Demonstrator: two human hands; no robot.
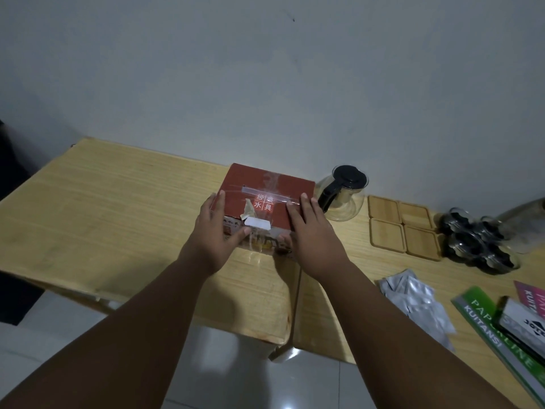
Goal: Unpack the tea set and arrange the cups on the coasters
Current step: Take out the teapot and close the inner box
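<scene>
Now red cardboard tea-set box [267, 199] held both sides by left hand [216, 231], right hand [309, 231]. Taped shut. Likely stiff, light; breakable inside. Square wooden coasters [402, 227] right of box.

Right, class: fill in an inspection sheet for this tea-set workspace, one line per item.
Surface: pale wooden table, a seam between two tabletops near the box.
Job's things: red box taped shut; four wooden coasters in a square, bare; glass teapot beside the box.
Clutter: silver sachets, green booklet, dark glass pieces.
Grippers: left hand and right hand grip the box's sides.
Cables: nothing seen.
Surroundings: plain wall, tiled floor.
</scene>
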